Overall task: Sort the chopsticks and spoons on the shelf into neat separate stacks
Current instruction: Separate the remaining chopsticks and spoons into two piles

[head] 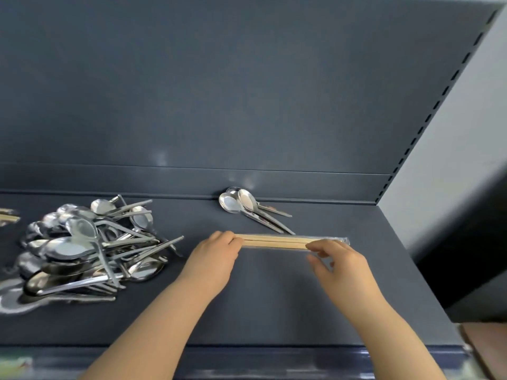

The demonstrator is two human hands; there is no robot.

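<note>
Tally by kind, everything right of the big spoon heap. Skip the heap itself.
Spoons in the small stack: 3
Wrapped chopstick pack, held at its ends by left hand and right hand: 1
Total: 4

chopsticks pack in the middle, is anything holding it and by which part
Yes, both hands hold the wrapped chopsticks: the left hand grips its left end, the right hand pinches it near the right end.

Dark shelf [274, 297] bears spoon heap [90, 248] and spoon stack [247, 205].
</note>
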